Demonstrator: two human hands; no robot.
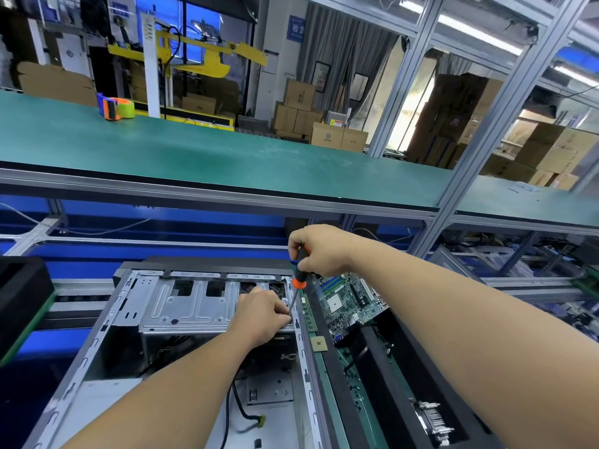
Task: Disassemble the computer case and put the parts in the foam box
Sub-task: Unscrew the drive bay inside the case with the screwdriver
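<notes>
An open grey computer case (97,345) lies in front of me, with a silver drive cage (188,306) across its far end. My right hand (319,251) grips the black and orange handle of a screwdriver (299,277), held upright over the cage's right edge. My left hand (262,314) rests on the cage, and its fingertips pinch the screwdriver's shaft near the tip. To the right, a black foam box (382,358) holds a green motherboard (351,299), a small CPU chip (317,344) and a metal heatsink (434,419).
Loose black cables (241,406) lie inside the case. A black foam block (19,296) stands at the left edge. Above runs a green shelf (227,157) carrying an orange and green tape dispenser (116,108). Aluminium frame posts (486,140) rise at right.
</notes>
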